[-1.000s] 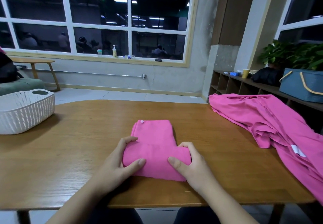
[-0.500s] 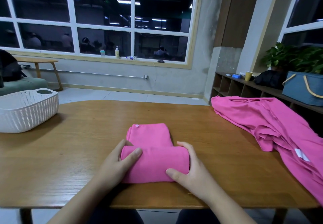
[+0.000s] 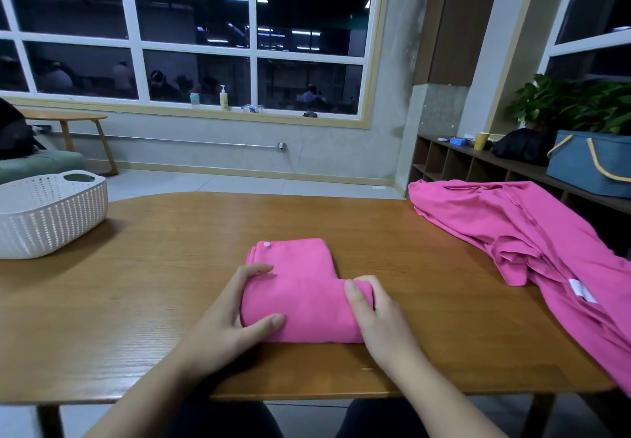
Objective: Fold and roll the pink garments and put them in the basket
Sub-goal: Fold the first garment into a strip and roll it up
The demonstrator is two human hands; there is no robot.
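Hands on half-rolled pink garment [image 3: 300, 297], centre of table [image 3: 153, 284], near edge.
My left hand [image 3: 228, 314] grips the roll's 9 o'clock end: fingers curled over the top, thumb pressed on the near face. My right hand [image 3: 372, 314] grips the 3 o'clock end the same way, thumb on top, fingers wrapped round the far side. Unrolled flat part sticks out at 12 o'clock from the roll, small white button at its far left corner. Second pink garment [image 3: 532, 243] lies loose and crumpled at 2 to 3 o'clock, draped off the table edge, well apart. White basket [image 3: 51, 215] sits at 10 o'clock on the table's far left.
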